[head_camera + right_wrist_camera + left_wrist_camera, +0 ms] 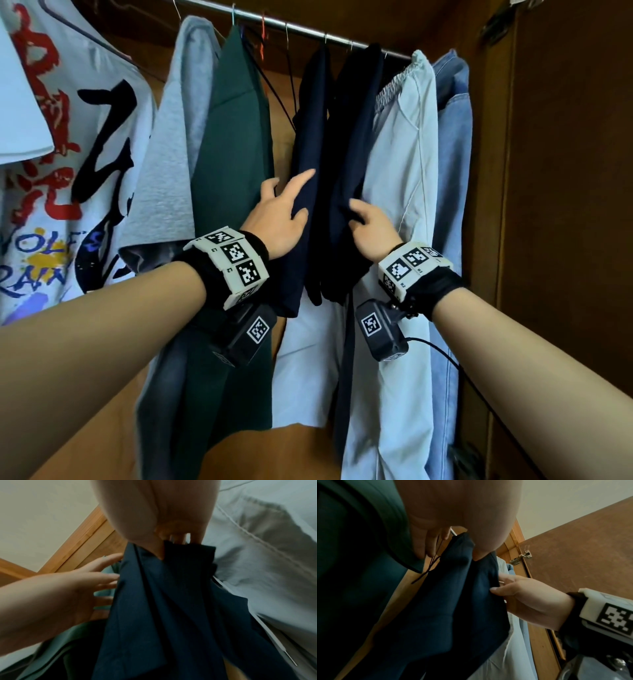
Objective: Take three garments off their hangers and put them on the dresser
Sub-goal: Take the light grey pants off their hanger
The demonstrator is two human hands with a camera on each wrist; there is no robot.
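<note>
Two dark navy garments hang side by side from the rail: the left one (310, 113) and the right one (359, 113). My left hand (291, 202) holds the left navy garment's edge, thumb on the front, index finger stretched up the cloth and the other fingers reaching round behind. My right hand (359, 216) pinches the right navy garment (471, 601) between thumb and fingers. The wrist views show navy cloth (163, 601) between the two hands. Their hangers are mostly hidden by cloth. The dresser is out of view.
On the metal rail (308, 29) also hang a printed white T-shirt (68, 171), a grey top (171, 154), a dark green garment (236, 154), pale trousers (400, 154) and jeans (452, 154). The brown wardrobe side (565, 205) stands close on the right.
</note>
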